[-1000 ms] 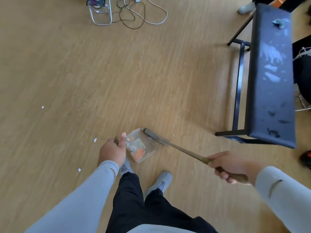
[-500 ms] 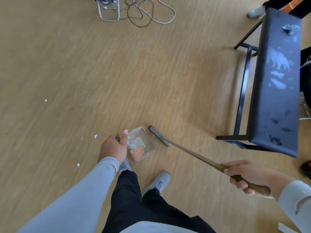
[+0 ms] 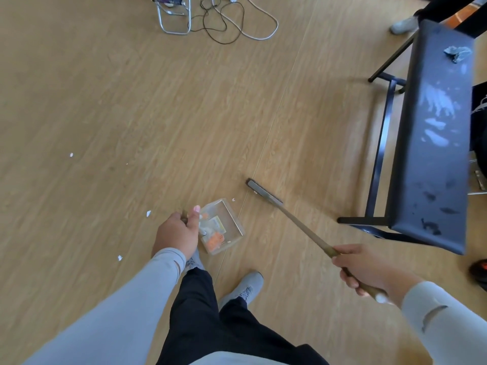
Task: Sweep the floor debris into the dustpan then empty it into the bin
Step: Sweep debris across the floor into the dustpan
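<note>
A clear dustpan [image 3: 228, 215] lies on the wooden floor just ahead of my feet, with orange and white scraps [image 3: 214, 237] inside it. My left hand [image 3: 177, 233] grips its handle at the left side. My right hand [image 3: 365, 267] grips the wooden broom handle [image 3: 303, 229] low on the right. The grey broom head [image 3: 261, 192] rests on the floor a short way right and beyond the dustpan's mouth. A small white scrap [image 3: 233, 199] lies between the two. More white scraps [image 3: 148, 213] are scattered to the left.
A dark bench [image 3: 432, 143] on black metal legs stands at the right. A chrome frame [image 3: 174, 17] and tangled cables [image 3: 237, 19] lie at the far top. Another person's shoe [image 3: 403, 23] shows top right. My own shoes [image 3: 243, 285] stand behind the dustpan.
The broom head has drawn back from the dustpan's mouth to the right and away. My right hand moved lower and right with the handle. The dustpan stayed in place.
</note>
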Action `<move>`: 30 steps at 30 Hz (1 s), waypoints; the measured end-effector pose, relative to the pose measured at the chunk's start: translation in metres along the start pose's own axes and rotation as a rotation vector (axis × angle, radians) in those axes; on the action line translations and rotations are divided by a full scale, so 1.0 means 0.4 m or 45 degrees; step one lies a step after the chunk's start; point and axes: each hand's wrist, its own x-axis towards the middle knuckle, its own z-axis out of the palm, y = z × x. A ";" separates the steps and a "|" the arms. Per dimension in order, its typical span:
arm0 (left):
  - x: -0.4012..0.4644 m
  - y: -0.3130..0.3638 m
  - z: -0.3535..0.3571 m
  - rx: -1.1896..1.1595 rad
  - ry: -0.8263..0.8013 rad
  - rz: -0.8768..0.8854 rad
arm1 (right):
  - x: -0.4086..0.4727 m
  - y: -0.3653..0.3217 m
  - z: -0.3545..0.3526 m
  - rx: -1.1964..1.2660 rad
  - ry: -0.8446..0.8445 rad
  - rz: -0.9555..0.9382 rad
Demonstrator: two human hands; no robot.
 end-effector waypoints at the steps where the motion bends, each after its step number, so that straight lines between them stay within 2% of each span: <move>1: 0.000 -0.001 0.000 0.002 0.002 0.007 | 0.008 -0.020 0.029 -0.074 0.013 -0.009; 5: 0.007 -0.006 -0.003 0.002 0.004 0.017 | 0.010 -0.076 0.164 -0.560 0.005 -0.062; 7: 0.010 -0.007 -0.003 -0.004 0.003 0.013 | -0.009 -0.080 0.187 -0.676 -0.059 -0.059; 8: 0.009 -0.006 -0.002 -0.008 0.001 0.009 | -0.023 -0.080 0.171 -0.644 -0.118 -0.041; 10: 0.006 -0.005 0.000 -0.022 -0.012 0.001 | -0.051 -0.073 0.098 -0.370 -0.220 0.019; 13: 0.000 -0.002 -0.001 -0.037 -0.025 -0.019 | -0.087 -0.041 -0.012 -0.061 -0.279 0.099; 16: -0.005 -0.002 -0.004 -0.022 -0.013 -0.019 | -0.111 -0.004 -0.026 -0.101 -0.302 0.137; 22: -0.004 -0.003 -0.005 -0.030 -0.013 -0.014 | -0.070 -0.001 0.029 0.013 -0.135 0.172; 25: -0.007 -0.008 -0.006 -0.019 -0.009 -0.008 | -0.060 -0.016 0.031 -0.008 -0.147 0.206; 30: -0.010 -0.005 -0.008 -0.030 -0.021 -0.016 | -0.067 -0.035 0.039 -0.355 -0.076 0.151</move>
